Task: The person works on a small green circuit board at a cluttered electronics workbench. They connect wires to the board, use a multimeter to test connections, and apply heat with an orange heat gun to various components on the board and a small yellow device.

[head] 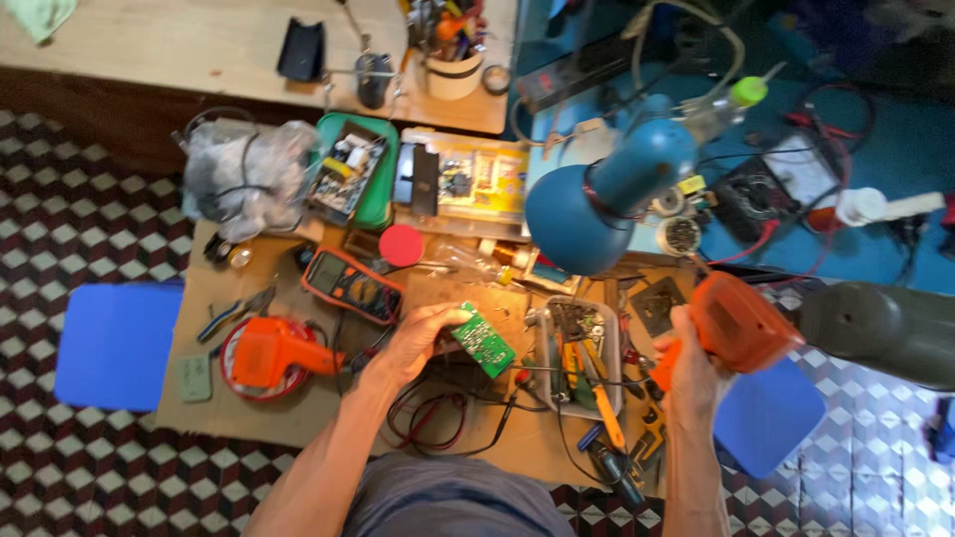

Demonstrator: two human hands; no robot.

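The left hand (413,343) is closed around one end of a small green circuit board (483,343), fingers curled over its top edge, so the board sticks out to the right of the grip above a brown cardboard sheet (298,408). The right hand (686,373) is wrapped tightly around the handle of an orange plastic tool (736,323), whose blocky body rises up and to the right of the fist. Between the two grips sits a grey tray (545,368) holding yellow-handled pliers and other small tools. Just left of the board hand lies an orange meter (353,285) with a dark screen, and beyond it a second orange tool (269,353) rests on a red round lid. Above the board hand are a round red cap (401,245), a flat yellow package (482,184), and a green tray (380,194) carrying another circuit board. A blue lamp shade (587,214), smooth and rounded, hangs above the tray. Black and red wires loop below the board hand.
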